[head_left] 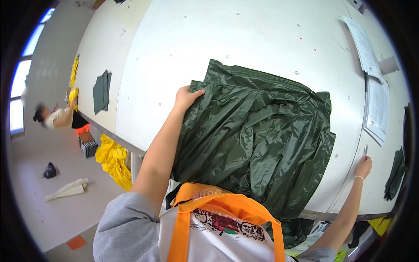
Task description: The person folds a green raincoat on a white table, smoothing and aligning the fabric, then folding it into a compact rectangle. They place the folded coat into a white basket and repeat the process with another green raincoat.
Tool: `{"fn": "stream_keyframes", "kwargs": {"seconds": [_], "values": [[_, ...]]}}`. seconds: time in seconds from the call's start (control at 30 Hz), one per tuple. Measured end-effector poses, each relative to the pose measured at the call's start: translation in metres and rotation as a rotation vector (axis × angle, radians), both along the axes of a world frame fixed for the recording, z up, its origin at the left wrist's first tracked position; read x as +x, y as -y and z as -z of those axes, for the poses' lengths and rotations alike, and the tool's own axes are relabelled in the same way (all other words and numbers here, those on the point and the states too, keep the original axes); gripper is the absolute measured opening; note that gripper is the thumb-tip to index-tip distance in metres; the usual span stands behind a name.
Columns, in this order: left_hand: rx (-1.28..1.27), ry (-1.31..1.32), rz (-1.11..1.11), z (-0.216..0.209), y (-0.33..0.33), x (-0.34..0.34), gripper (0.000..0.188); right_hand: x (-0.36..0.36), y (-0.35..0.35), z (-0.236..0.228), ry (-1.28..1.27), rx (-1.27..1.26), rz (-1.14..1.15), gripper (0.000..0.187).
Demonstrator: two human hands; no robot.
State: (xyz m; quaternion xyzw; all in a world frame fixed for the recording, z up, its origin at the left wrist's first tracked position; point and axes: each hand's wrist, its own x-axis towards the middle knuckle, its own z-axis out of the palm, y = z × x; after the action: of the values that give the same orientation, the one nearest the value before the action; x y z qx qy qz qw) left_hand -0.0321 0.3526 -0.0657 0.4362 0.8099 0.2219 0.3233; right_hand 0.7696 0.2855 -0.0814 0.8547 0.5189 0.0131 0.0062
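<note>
Shiny dark green fabric (257,131) lies in a wrinkled heap in front of me, layers showing at its far edge, and drapes over the table's near edge. At its far left corner my left hand (188,97) grips the edge, thumb on top; the fingers are partly hidden. Out to the right, apart from the fabric, my right hand (363,167) is closed around a slim, silvery object (365,150). Only that object's tip shows, so its exact kind is unclear.
The white table (174,39) has printed papers (376,105) at its right, beside dark folded fabric (395,174). Dark green pieces (102,91) lie at the left. Yellow fabric (112,157) hangs below the table's left edge, and another person (61,115) handles yellow material beyond.
</note>
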Motion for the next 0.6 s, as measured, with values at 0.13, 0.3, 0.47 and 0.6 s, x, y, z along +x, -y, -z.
{"fn": "stream_keyframes", "kwargs": {"seconds": [0.13, 0.3, 0.47, 0.6], "values": [[0.156, 0.539, -0.240, -0.043, -0.005, 0.050, 0.023, -0.035, -0.006, 0.017, -0.261, 0.311, -0.143, 0.026], [0.200, 0.916, -0.349, -0.086, 0.018, 0.071, 0.021, -0.298, -0.034, -0.096, -0.779, 0.267, -0.288, 0.018], [0.344, 0.896, -0.188, -0.120, 0.037, 0.086, 0.016, -0.470, -0.054, -0.164, -1.152, 0.103, -0.599, 0.029], [0.412, 0.965, -0.067, -0.139, 0.050, 0.085, 0.014, -0.547, -0.074, -0.198, -1.155, 0.142, -0.901, 0.022]]}}
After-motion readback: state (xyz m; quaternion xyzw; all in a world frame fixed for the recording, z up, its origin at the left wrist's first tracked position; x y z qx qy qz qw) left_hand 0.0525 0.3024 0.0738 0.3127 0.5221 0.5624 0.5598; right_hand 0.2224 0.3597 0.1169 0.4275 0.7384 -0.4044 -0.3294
